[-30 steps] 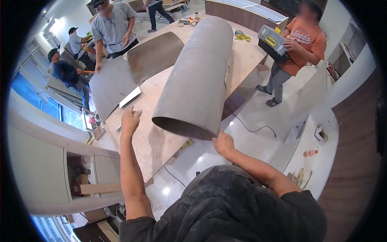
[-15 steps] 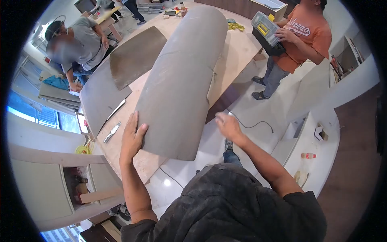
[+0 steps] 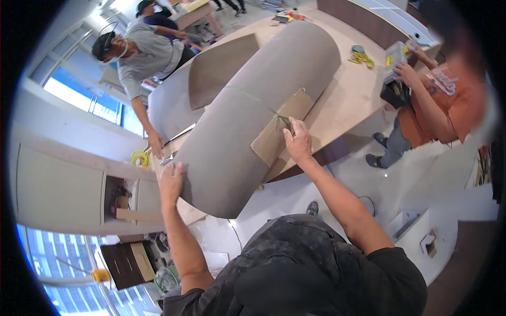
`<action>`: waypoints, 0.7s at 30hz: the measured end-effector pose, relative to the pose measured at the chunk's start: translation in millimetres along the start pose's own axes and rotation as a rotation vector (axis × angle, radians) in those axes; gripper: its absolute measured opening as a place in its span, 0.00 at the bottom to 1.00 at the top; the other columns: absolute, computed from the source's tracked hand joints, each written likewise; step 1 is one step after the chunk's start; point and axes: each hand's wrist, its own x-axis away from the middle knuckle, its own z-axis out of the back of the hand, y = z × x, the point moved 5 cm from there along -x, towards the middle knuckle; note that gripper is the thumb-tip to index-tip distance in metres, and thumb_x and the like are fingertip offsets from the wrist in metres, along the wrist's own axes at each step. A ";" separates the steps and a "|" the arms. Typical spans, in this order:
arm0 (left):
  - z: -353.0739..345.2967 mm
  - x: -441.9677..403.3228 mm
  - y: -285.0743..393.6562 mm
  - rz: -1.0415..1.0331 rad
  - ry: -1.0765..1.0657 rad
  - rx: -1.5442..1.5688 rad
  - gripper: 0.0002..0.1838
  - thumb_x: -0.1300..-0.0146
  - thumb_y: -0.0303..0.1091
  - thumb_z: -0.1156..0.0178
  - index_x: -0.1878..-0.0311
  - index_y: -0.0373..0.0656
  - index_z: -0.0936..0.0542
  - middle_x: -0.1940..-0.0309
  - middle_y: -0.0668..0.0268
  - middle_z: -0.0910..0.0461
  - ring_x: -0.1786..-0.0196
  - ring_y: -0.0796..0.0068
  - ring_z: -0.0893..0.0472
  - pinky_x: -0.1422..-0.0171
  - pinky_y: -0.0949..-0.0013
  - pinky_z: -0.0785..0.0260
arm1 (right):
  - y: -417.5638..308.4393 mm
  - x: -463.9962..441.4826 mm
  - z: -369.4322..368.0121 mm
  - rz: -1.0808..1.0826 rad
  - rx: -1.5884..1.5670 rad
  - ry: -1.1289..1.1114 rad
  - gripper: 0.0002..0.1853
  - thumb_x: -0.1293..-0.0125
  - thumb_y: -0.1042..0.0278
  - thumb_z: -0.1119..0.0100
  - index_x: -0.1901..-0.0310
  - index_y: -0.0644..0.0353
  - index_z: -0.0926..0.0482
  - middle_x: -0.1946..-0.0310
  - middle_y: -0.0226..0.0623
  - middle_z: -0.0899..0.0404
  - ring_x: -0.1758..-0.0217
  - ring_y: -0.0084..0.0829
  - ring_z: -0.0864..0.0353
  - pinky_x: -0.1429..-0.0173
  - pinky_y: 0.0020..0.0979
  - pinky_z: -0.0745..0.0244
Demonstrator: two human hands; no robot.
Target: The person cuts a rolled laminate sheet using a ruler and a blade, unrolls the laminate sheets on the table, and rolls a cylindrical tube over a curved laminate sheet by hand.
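Note:
A large grey-brown sheet, rolled into a thick tube, lies slantwise across the wooden table. Around its middle runs a thin greenish string, knotted at the right by a tan flap. My right hand is at the knot, thumb and fingers closed on the string ends. My left hand lies against the left side of the roll's near end, fingers outstretched. Just beyond it, a co-worker's hand reaches down by a silver utility knife, which is partly covered.
A curved brown sheet lies on the table behind the roll. Yellow-green string sits at the far right. A person in orange holds a toolbox on the right. A cabinet stands left.
The roll has turned, bringing the flap and knot into view. My right hand has moved from open air to the knot. The co-worker on the left now reaches toward the knife.

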 end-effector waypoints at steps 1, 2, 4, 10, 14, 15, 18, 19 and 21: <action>-13.6 2.3 -0.8 -0.046 0.009 0.008 0.37 0.28 0.58 0.47 0.35 0.28 0.25 0.40 0.36 0.23 0.36 0.38 0.25 0.29 0.49 0.36 | -1.2 -1.8 -4.1 -0.012 -0.002 0.005 0.21 0.36 0.69 0.37 0.42 0.64 0.22 0.51 0.51 0.20 0.45 0.51 0.20 0.39 0.44 0.25; -20.9 4.3 -2.0 -0.026 0.044 0.008 0.37 0.27 0.58 0.48 0.35 0.28 0.25 0.39 0.36 0.24 0.35 0.37 0.26 0.28 0.49 0.38 | -3.4 -7.4 -7.3 -0.019 0.001 0.013 0.20 0.36 0.69 0.36 0.43 0.64 0.21 0.53 0.50 0.20 0.47 0.50 0.20 0.41 0.45 0.25; -34.8 11.9 -4.6 0.014 0.106 0.014 0.37 0.27 0.57 0.49 0.35 0.28 0.25 0.37 0.37 0.25 0.34 0.37 0.28 0.26 0.48 0.41 | -9.2 -16.3 -6.2 0.045 0.055 0.007 0.18 0.37 0.69 0.35 0.46 0.63 0.19 0.57 0.48 0.20 0.51 0.50 0.20 0.45 0.45 0.25; -32.1 -13.9 -18.0 0.023 0.072 0.017 0.37 0.26 0.58 0.51 0.35 0.28 0.25 0.37 0.38 0.25 0.34 0.38 0.27 0.26 0.49 0.40 | -25.0 -51.8 -19.3 0.227 0.091 -0.032 0.10 0.39 0.70 0.34 0.57 0.62 0.17 0.63 0.44 0.21 0.57 0.49 0.21 0.51 0.46 0.25; -35.8 -34.3 -27.4 0.050 -0.009 0.123 0.37 0.27 0.57 0.50 0.35 0.26 0.25 0.37 0.37 0.25 0.33 0.39 0.26 0.26 0.51 0.39 | -37.9 -74.7 -30.1 0.300 0.143 -0.139 0.07 0.38 0.68 0.36 0.61 0.60 0.17 0.64 0.44 0.20 0.59 0.49 0.20 0.53 0.46 0.24; -38.7 -39.8 -32.1 0.060 -0.022 0.137 0.38 0.27 0.57 0.50 0.36 0.25 0.25 0.38 0.36 0.25 0.33 0.39 0.26 0.26 0.52 0.38 | -40.6 -80.4 -32.7 0.310 0.185 -0.173 0.07 0.37 0.67 0.37 0.61 0.60 0.17 0.64 0.44 0.20 0.58 0.49 0.20 0.53 0.46 0.24; -45.1 -49.9 -47.6 0.076 -0.031 0.182 0.37 0.27 0.56 0.49 0.36 0.25 0.25 0.38 0.35 0.25 0.32 0.40 0.26 0.25 0.53 0.39 | -51.8 -90.1 -43.4 0.334 0.303 -0.295 0.08 0.37 0.65 0.40 0.62 0.60 0.17 0.64 0.46 0.20 0.58 0.50 0.19 0.52 0.47 0.23; -42.9 -57.0 -46.0 0.073 -0.019 0.202 0.37 0.27 0.56 0.49 0.37 0.25 0.25 0.38 0.35 0.25 0.32 0.41 0.26 0.25 0.53 0.39 | -58.8 -98.7 -46.2 0.351 0.335 -0.337 0.08 0.37 0.65 0.40 0.63 0.60 0.18 0.64 0.47 0.19 0.58 0.50 0.18 0.52 0.48 0.23; -39.5 -65.5 -45.7 0.095 -0.057 0.179 0.36 0.27 0.55 0.48 0.37 0.25 0.25 0.38 0.36 0.24 0.32 0.42 0.26 0.26 0.54 0.38 | -63.9 -111.9 -60.5 0.356 0.380 -0.441 0.09 0.36 0.63 0.42 0.65 0.60 0.19 0.65 0.48 0.18 0.59 0.51 0.18 0.52 0.49 0.22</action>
